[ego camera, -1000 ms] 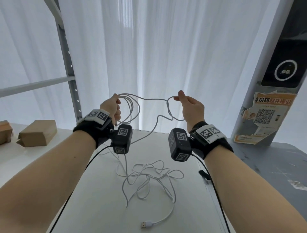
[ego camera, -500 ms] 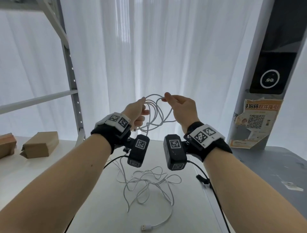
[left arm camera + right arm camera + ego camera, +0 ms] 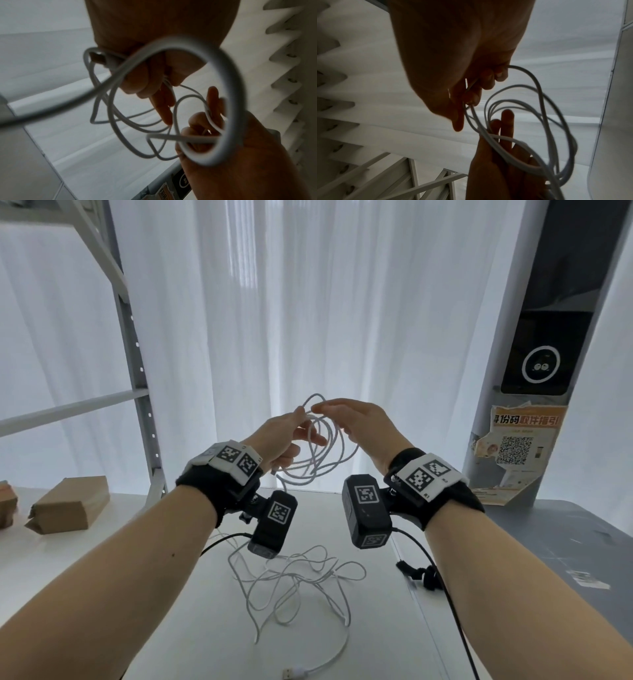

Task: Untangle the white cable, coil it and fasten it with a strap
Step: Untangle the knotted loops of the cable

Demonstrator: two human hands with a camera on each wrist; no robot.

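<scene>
Your left hand (image 3: 279, 436) grips the coiled loops of the thin white cable (image 3: 320, 453) while your right hand (image 3: 359, 428) pinches a fresh loop beside them; lay it flush, drawing slack from the tangle on the white surface (image 3: 164, 594) below.

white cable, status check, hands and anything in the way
Left hand grips the coiled loops; right hand pinches a strand at the top. White cable part coiled, rest tangled on the table. Nothing blocking.

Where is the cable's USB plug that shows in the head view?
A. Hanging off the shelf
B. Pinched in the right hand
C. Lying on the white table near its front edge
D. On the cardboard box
C: the USB plug lies flat on the white table, below the loose tangle.
</scene>
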